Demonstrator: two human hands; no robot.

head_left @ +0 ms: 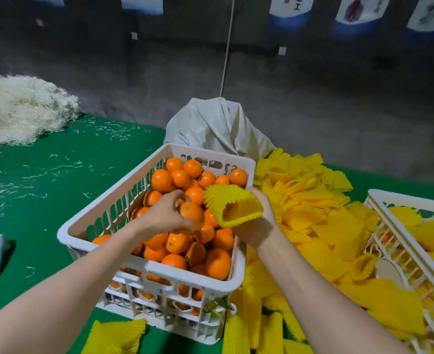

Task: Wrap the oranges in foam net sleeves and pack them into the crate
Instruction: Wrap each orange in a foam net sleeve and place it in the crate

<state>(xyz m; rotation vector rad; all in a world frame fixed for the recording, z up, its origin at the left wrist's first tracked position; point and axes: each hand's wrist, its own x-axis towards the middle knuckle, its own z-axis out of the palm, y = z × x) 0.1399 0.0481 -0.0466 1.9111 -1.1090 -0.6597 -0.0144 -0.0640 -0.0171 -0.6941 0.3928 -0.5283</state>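
A green-covered table (57,190) stands against a dark grey wall, with a heap of pale shredded filler (19,111) in the upper left of the frame and loose strands scattered over the cloth. In the centre sits a white slotted crate (185,276), heaped with bare oranges (180,180). A tied woven sack (216,126) rests just behind it.

The left hand (165,213) reaches over the heap, its fingers curled around one orange (191,212) on top of the pile. Just to the right, the right hand (259,221) grips a yellow foam net sleeve (233,205) over the crate's right side. The sleeve's mouth gapes towards the viewer, close beside the gripped fruit.

A loose pile of flat yellow sleeves (313,200) spreads across the right. A second white crate (389,196) at the right edge holds yellow-sleeved shapes.
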